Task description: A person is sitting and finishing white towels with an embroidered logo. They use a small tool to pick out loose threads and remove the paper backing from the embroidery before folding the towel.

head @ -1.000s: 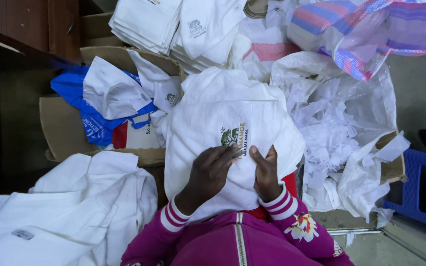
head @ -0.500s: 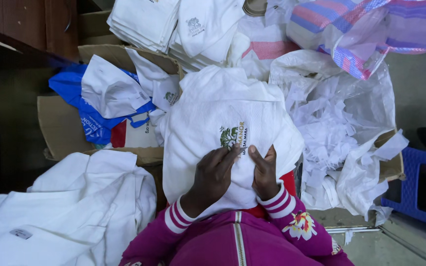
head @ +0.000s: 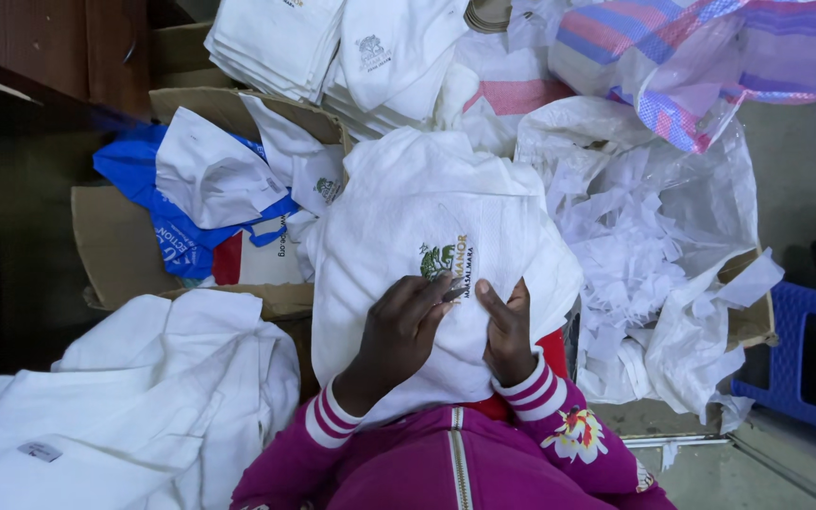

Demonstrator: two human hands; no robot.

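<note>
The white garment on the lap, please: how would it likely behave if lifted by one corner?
The white garment would probably droop and unfold, since it drapes softly under both hands. It looks light, being thin cloth. It seems unlikely to slip, as it creases readily.

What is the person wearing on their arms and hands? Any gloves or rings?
Both hands are bare: the left hand and right hand show no gloves, and no rings can be made out. The arms are in magenta sleeves that end in ribbed cuffs striped white and magenta. The right sleeve carries an embroidered flower in white, yellow and red. A zip runs down the front.
</note>
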